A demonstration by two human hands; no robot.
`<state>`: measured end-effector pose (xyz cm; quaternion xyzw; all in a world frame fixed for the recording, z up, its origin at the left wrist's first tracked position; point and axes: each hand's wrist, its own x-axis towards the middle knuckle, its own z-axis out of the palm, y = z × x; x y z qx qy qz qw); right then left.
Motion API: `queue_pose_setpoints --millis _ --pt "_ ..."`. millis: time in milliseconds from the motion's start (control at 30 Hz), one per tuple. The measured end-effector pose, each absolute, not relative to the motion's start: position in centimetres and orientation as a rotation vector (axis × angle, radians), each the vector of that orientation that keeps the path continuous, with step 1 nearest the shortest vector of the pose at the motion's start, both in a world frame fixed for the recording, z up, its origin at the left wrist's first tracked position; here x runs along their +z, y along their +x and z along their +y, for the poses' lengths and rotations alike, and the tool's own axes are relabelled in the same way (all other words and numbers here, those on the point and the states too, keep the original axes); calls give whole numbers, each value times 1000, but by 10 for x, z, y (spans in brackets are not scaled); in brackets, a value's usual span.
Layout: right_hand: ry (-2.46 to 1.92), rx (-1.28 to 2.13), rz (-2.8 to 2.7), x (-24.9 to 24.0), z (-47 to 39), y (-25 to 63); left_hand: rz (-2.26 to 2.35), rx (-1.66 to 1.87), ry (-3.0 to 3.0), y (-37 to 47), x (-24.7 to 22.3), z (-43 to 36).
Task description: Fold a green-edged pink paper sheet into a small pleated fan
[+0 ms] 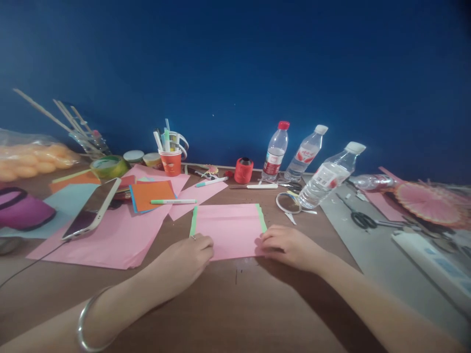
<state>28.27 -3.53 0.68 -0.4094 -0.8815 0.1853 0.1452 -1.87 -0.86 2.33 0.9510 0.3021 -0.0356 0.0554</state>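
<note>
In front of me a sheet of pink paper (230, 230) lies flat on the brown table, with green strips along its left and right edges. A faint crease crosses its upper part. My left hand (193, 252), with a ring and a silver bangle on that arm, grips the near left corner, its fingers curled. At the near right corner, my right hand (289, 245) has its fingers bent round the paper's edge. The fingertips of both hands are partly hidden.
Left: a phone (91, 211), orange paper (154, 191) and a green marker (172, 201). Behind: a red cup (171, 163) of pens, red thread (243, 171) and several bottles (327, 176). A tape roll (289, 202), scissors (364, 220) and a power strip (434, 260) lie right.
</note>
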Motion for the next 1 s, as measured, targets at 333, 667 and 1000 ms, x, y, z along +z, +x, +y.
queue_pose_setpoints --millis 333,667,1000 --pt "-1133 489 -2481 -2 -31 271 730 -156 3318 -6 -12 -39" --pt "-894 141 -2853 -8 -27 236 830 -98 3211 -5 -2 -40" --pt "-1062 172 -2651 -7 -47 300 959 22 3066 -34 -9 -32"
